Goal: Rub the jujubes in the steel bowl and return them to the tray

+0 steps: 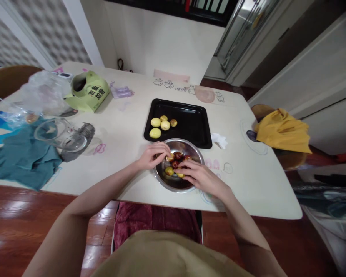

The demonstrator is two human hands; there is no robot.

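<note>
Work surface and surroundings, head view. A white table (248,188) with rounded corners bears a metal bowl (162,180), set near the middle of its near edge and holding red and yellow-brown fruits (175,164). The left hand (153,155) reaches over the bowl's left rim, thumb and fingers drawn close at a mottled fruit; whether they clamp it cannot be told. The right hand (203,177) crosses the right rim, fingers curved over the fruits; its grip likewise cannot be determined. Just beyond the bowl is a black tray (192,121), with five yellow and browned fruits (165,125) in its left half and a crumpled white paper (219,141) beside its near right corner. Line drawings (178,88) run along the table's far edge. Toward the left edge are a teal cloth (25,157), a clear jug (63,134), a plastic bag (43,92) and a green carton (89,94). A yellow cloth (282,130) covers part of a chair (292,161) by the right edge. Surroundings: reddish wooden floor (14,223), white wall (161,46) beyond the far edge, patterned panels (49,27) at far left.
</note>
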